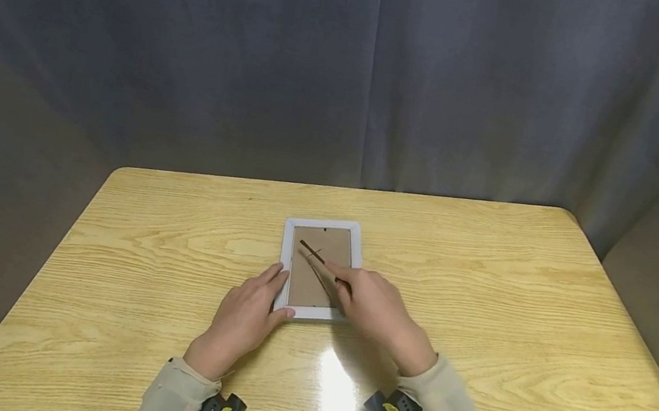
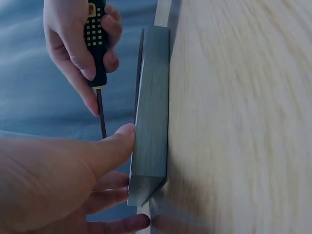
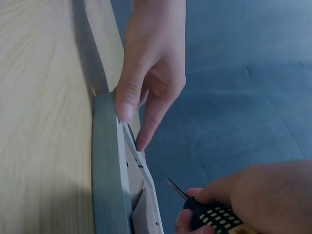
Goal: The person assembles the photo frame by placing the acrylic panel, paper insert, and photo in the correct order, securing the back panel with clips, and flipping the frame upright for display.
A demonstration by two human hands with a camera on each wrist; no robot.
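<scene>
Screwdriver (image 2: 99, 73) slants above the picture frame (image 1: 305, 290), gripped by curled fingers of the right hand (image 1: 375, 303). At the frame's near left corner, the left hand (image 1: 246, 313) holds 2 edges with fingers and thumb.

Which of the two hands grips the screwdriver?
The right hand: it alone grips the screwdriver, while the left hand holds a corner of the picture frame.

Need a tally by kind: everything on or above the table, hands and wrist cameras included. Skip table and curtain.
Picture frame: 1
Screwdriver: 1
Hands: 2 (left hand, right hand)
Wrist cameras: 2, one per wrist
Total: 6
</scene>
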